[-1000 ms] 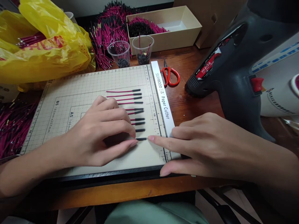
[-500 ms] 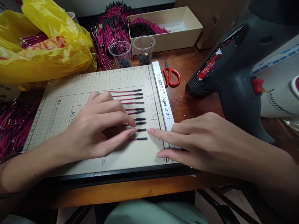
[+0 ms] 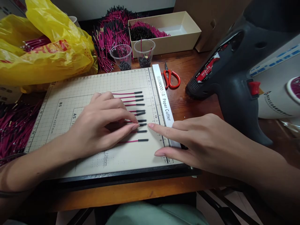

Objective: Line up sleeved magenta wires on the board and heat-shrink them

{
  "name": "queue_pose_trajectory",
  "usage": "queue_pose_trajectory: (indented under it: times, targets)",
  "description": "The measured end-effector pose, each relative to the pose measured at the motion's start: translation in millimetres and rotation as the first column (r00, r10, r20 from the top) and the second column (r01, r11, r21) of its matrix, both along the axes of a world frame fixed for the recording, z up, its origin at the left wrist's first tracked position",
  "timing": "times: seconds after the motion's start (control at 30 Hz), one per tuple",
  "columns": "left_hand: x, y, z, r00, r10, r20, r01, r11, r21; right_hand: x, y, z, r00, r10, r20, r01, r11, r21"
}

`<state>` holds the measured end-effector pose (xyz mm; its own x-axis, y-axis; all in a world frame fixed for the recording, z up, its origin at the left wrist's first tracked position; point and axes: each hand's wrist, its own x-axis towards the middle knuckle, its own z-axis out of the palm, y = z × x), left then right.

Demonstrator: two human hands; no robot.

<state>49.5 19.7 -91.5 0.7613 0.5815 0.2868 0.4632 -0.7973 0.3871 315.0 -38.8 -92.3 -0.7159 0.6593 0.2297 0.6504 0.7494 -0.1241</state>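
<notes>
Head view, black-ended wire point(image 3: 142, 124) in left grip point(image 3: 99, 120), right grip point(image 3: 203, 140) beside its end

Left hand point(image 3: 103, 120): palm down, thumb and forefinger pinched. Right hand point(image 3: 199, 142): forefinger extended, thumb apart, other fingers curled.

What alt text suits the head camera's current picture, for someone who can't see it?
A left hand pinches a black-ended magenta wire, one of a row on a paper cutter, while the right hand holds its index finger near that end. Behind are two clear cups and a cream box.
</notes>
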Motion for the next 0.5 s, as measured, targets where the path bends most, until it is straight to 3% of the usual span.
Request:
queue_pose_trajectory:
  times: [0.5]
  targets:
    - [-1.5, 0.4, -5.3, 1.0, 0.009, -0.01, -0.01, 0.999, -0.035, 1.0, -1.2, -1.3, 1.0, -0.02, 0.003, 0.02, 1.0, -0.002]
